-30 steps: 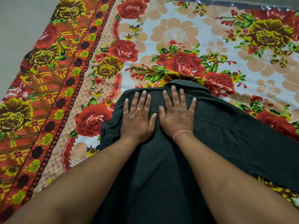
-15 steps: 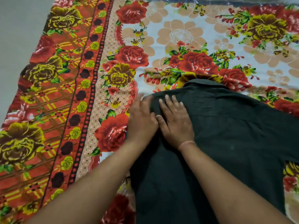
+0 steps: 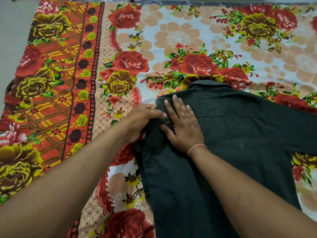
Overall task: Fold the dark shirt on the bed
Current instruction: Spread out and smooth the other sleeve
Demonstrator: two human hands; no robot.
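Observation:
The dark shirt (image 3: pixel 240 143) lies back-up on the bed, collar pointing away from me, its right sleeve stretched toward the right edge of view. My right hand (image 3: pixel 183 122) presses flat on the left shoulder, fingers spread, a thin pink band at the wrist. My left hand (image 3: pixel 142 121) is at the shirt's left shoulder edge, fingers curled onto the cloth there. The left side of the shirt looks folded in along a straight edge. My forearms hide the lower part of the shirt.
A flowered bedsheet (image 3: pixel 180 36) with red and yellow roses covers the bed, with an orange patterned border (image 3: pixel 51 83) on the left. Grey floor (image 3: pixel 12 31) shows beyond the left border.
Both hands slid from the upper middle of the shirt to its left shoulder. My left hand went from lying flat to curling onto the shoulder edge. The view shifted left.

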